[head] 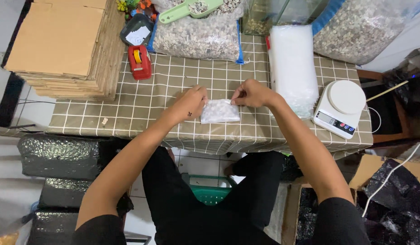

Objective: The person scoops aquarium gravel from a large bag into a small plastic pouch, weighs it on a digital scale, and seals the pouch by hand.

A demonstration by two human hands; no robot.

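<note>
Pinching the top corners of a small clear pebble-filled bag [220, 111] at frame centre on the checked bench [142, 104]: left hand [191, 104], right hand [251, 94]. Likely dense, slippery, saggy; best gripped along the top edge.

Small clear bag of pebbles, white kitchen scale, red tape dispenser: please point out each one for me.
small clear bag of pebbles [220, 112], head view, middle of the bag
white kitchen scale [346, 97], head view, round weighing plate
red tape dispenser [140, 63], head view, red body
</note>
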